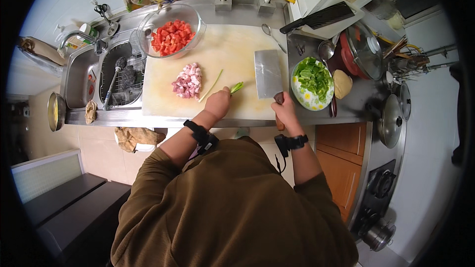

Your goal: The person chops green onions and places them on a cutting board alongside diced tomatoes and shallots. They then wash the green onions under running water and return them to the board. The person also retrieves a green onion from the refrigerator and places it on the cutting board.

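Observation:
My left hand (pixel 218 103) is closed around a folded green stalk, likely scallion (pixel 236 87), whose bent end sticks out to the right of the fingers. A thin pale-green stalk (pixel 210 86) lies loose just left of that hand on the white cutting board (pixel 230 53). In my right hand (pixel 285 110) is the handle of a cleaver; its broad steel blade (pixel 268 74) lies over the board's right side, apart from the stalk. Diced raw meat (pixel 187 81) forms a pile left of my left hand. Behind it, a glass bowl (pixel 200 26) holds chopped tomato (pixel 172 38).
Right of the board stands a flowered plate (pixel 308 103) of cut green leaves (pixel 314 78), beside a piece of ginger or potato (pixel 342 84). A spoon (pixel 274 38) lies at the board's back right. Also there are a red lidded pot (pixel 362 52) and, at left, a sink (pixel 81 81).

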### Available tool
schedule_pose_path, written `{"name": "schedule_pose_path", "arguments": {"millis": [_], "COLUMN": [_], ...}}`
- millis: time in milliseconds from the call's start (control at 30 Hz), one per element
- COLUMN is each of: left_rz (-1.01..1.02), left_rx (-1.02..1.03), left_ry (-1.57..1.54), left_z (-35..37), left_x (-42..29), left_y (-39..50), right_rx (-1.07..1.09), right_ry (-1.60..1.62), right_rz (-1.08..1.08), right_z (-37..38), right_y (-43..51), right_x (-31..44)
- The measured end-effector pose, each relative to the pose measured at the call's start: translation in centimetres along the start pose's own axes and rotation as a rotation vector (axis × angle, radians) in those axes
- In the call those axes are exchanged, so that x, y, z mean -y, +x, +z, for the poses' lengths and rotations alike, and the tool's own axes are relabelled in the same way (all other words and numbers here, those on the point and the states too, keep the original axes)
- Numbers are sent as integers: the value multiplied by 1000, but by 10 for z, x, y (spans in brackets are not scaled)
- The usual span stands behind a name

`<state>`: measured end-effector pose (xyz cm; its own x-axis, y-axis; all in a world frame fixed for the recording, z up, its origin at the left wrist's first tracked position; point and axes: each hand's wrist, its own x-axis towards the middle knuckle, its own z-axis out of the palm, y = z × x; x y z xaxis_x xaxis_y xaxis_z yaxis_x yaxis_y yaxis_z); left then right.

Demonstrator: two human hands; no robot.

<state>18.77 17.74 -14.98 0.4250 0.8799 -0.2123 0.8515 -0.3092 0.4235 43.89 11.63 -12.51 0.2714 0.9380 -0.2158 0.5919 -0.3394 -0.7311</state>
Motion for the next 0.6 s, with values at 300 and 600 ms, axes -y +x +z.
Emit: {"name": "schedule_pose_path", "arguments": {"millis": [300,600], "left_rz": [-105,-91], "left_rx": [-244,-364], "left_ry": [199,303], "left_z": [27,37], "left_x": [-43,-45], "left_y": [13,5], "right_rx": [245,362], "right_ry": [547,157], "right_rz": [81,53], "right_z": [-43,-35], "right_y": [-23,-21], "right_x": [31,36]}}
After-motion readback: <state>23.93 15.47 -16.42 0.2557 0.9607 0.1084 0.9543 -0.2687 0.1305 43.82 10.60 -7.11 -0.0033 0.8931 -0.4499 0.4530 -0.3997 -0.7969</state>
